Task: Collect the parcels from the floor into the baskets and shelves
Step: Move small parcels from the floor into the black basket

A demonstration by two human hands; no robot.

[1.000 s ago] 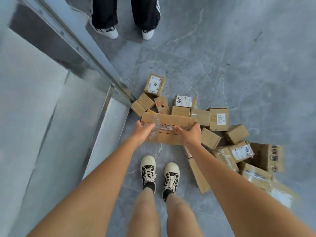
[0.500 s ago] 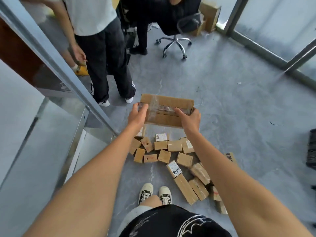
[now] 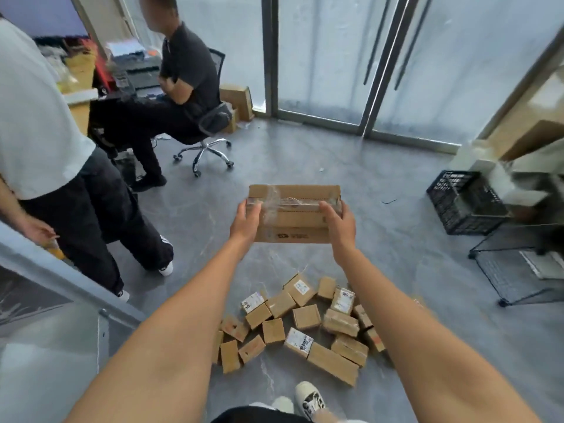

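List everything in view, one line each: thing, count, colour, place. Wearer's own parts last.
held parcel: 1, brown cardboard, clear tape, in the air over the floor, centre
floor parcels: about twenty, brown, some with white labels, heaped near the wearer's feet
crate: 1, black plastic, on the floor at right
wire basket: 1, black, right, near side of the crate
office chair: 1, black with chrome base, back left, a person seated
standing person: 1, white top, black trousers, left
shoes: 2, white, bottom centre
left hand: grips the parcel's left end
right hand: grips the parcel's right end
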